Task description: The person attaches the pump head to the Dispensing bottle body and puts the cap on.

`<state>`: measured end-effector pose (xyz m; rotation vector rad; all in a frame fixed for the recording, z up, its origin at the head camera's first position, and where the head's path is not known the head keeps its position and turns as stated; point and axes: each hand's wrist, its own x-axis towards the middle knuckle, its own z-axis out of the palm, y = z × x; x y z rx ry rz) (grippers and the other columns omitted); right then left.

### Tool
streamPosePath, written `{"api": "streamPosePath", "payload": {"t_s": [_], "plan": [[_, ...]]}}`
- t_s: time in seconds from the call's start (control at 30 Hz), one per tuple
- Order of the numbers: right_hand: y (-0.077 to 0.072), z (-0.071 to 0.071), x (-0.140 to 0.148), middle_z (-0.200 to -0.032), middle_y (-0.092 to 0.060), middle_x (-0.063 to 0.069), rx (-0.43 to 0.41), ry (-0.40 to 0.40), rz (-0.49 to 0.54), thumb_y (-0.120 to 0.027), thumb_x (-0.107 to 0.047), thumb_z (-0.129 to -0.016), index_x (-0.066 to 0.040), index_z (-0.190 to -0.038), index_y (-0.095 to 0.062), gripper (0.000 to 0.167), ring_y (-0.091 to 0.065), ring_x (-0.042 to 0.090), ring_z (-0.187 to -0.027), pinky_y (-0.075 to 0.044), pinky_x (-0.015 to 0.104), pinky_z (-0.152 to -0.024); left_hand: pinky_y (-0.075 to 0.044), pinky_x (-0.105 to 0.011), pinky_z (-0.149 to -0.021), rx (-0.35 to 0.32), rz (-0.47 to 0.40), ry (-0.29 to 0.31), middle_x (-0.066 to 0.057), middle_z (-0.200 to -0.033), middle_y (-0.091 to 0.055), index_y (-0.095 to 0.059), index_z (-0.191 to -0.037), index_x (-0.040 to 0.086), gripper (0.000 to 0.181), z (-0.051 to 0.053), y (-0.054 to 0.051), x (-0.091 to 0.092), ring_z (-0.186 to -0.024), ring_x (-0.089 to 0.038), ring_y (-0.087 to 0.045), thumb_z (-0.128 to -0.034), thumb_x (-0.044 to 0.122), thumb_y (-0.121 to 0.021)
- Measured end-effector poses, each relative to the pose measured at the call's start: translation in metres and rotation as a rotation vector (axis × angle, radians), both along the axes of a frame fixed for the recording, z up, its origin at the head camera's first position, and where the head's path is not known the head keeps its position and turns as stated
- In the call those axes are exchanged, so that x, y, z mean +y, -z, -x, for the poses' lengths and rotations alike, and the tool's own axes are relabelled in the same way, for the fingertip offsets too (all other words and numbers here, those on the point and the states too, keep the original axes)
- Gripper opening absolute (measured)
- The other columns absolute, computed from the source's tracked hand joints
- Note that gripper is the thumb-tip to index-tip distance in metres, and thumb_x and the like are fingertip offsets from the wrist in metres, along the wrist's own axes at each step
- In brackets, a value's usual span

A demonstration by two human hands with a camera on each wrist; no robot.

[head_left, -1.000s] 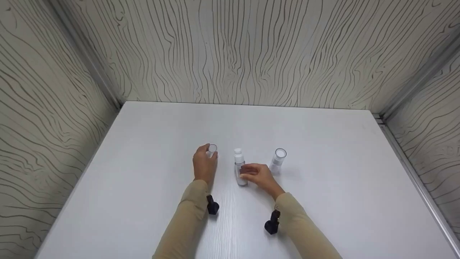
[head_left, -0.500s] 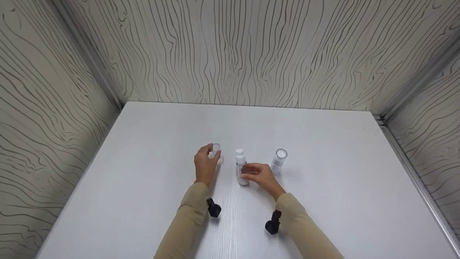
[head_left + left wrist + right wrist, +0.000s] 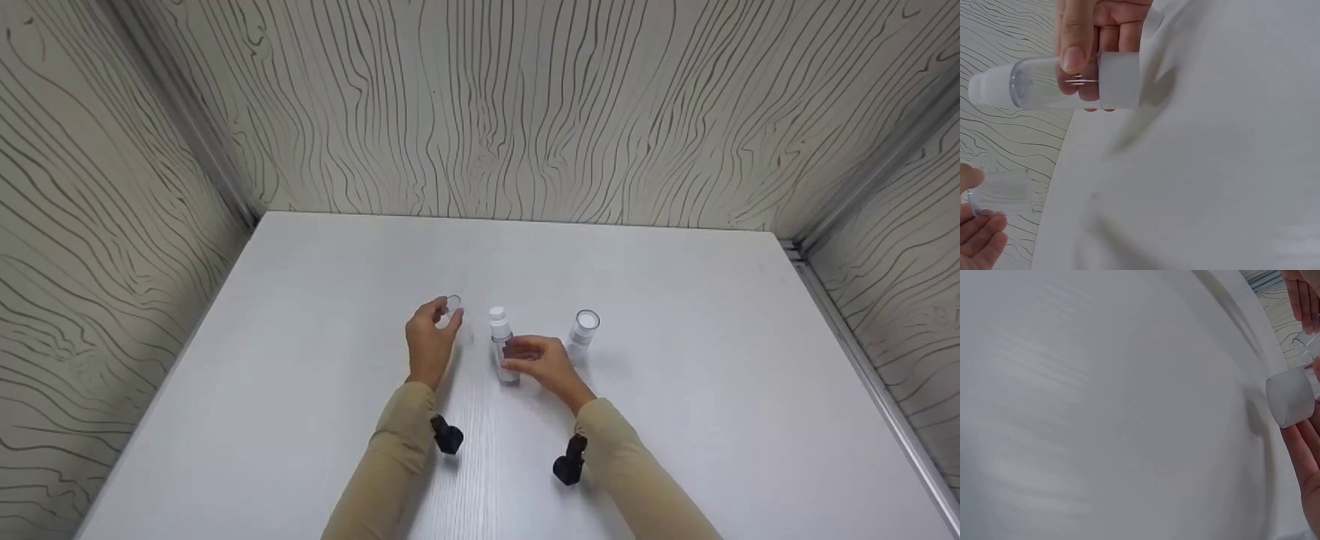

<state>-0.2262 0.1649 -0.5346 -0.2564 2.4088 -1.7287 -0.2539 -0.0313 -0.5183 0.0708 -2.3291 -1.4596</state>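
Observation:
In the head view my left hand (image 3: 430,345) pinches a clear, see-through cap (image 3: 454,304) between thumb and fingers, off to the left of the bottle. My right hand (image 3: 551,366) grips a clear pump bottle (image 3: 499,330) with a white pump top and a white base. Seen from the left wrist, the bottle (image 3: 1118,81) lies across the right hand's fingers, and its base stands off from its shadow. The left hand's clear cap (image 3: 1005,191) is apart from the pump top. From the right wrist, the bottle's white base (image 3: 1289,398) faces the camera.
A second, similar bottle (image 3: 583,330) with a clear cap over its top stands just right of my right hand. The white table (image 3: 315,292) is bounded by wood-patterned walls (image 3: 480,112) at the back and sides. Black cameras (image 3: 448,435) hang from both wrists.
My left hand has shifted slightly right, and the clear cap has come up a little. The right hand with the pump bottle has risen slightly. The second bottle has stayed put.

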Motion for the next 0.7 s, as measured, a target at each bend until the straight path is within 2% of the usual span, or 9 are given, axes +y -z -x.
{"api": "streamPosePath", "payload": {"t_s": [0.07,0.23,0.43,0.7], "plan": [[0.008,0.004,0.002,-0.116,-0.066,0.029,0.012,0.006,-0.012,-0.076,-0.011,-0.081,0.011,-0.118,-0.062,0.045,-0.067,0.039,-0.106,-0.059,0.036,-0.091,-0.058,-0.036,-0.091,0.022,0.008,-0.001,-0.017,-0.102,-0.071,-0.067,-0.109,-0.003,0.028,-0.001,-0.003,0.0,-0.098,-0.029,-0.069,-0.0853,0.011,-0.072],[0.006,0.003,0.002,-0.116,-0.067,0.029,0.011,0.026,-0.024,-0.076,-0.01,-0.08,0.011,-0.117,-0.062,0.045,-0.067,0.038,-0.106,-0.058,0.037,-0.091,-0.059,-0.038,-0.089,0.072,0.008,-0.001,-0.018,-0.1,-0.072,-0.067,-0.108,-0.005,0.028,-0.004,-0.006,0.0,-0.095,-0.03,-0.069,-0.0853,0.011,-0.071],[0.006,0.003,0.002,-0.115,-0.068,0.028,0.013,0.035,-0.037,-0.077,-0.01,-0.08,0.011,-0.117,-0.062,0.044,-0.068,0.038,-0.104,-0.058,0.041,-0.091,-0.059,-0.04,-0.089,0.071,-0.023,0.01,-0.021,-0.104,-0.071,-0.066,-0.109,-0.006,0.03,-0.004,-0.01,0.001,-0.096,-0.031,-0.069,-0.0858,0.012,-0.071],[0.008,0.005,0.002,-0.112,-0.069,0.029,0.047,0.026,-0.038,-0.078,-0.01,-0.079,0.01,-0.114,-0.064,0.042,-0.068,0.04,-0.104,-0.058,0.041,-0.091,-0.059,-0.035,-0.088,0.082,-0.056,0.013,-0.019,-0.103,-0.072,-0.067,-0.109,-0.005,0.029,-0.004,-0.016,0.002,-0.094,-0.027,-0.07,-0.0859,0.012,-0.071]]}}
